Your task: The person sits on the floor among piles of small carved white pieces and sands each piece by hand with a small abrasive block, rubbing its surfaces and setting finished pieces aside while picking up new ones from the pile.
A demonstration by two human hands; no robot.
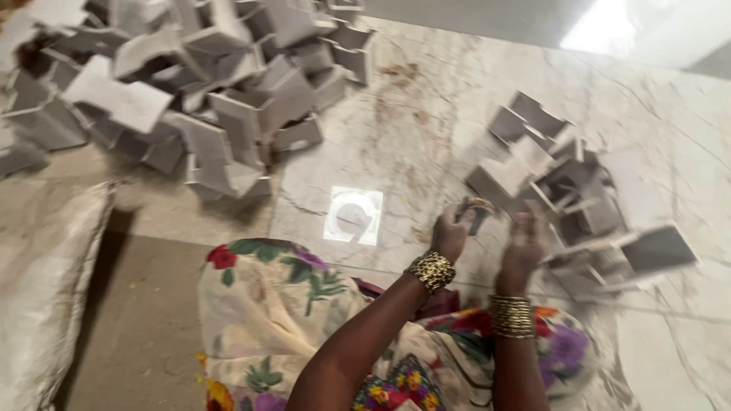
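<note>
Pale marble flooring (426, 114) with brownish veins and stains fills most of the view, all of it smeared by motion blur. At upper left lies a big heap of grey and white angular moulded pieces (198, 84), its top and left cut off by the frame. A smaller heap of the same grey pieces (571, 190) sits at right, just beyond the hands, its outlines hard to separate. On the floor between the heaps lies a white square card with a curved cut-out shape (354, 216). A whitish sack (46, 281) runs off the left edge. The left hand (451, 232), above a gold beaded bracelet, pinches a small dark object (478, 209) too blurred to identify. The right hand (524, 243), above stacked gold bangles, is raised beside it; I cannot tell whether its fingers are spread or curled. Floral cloth (266, 304) covers the knees below.
</note>
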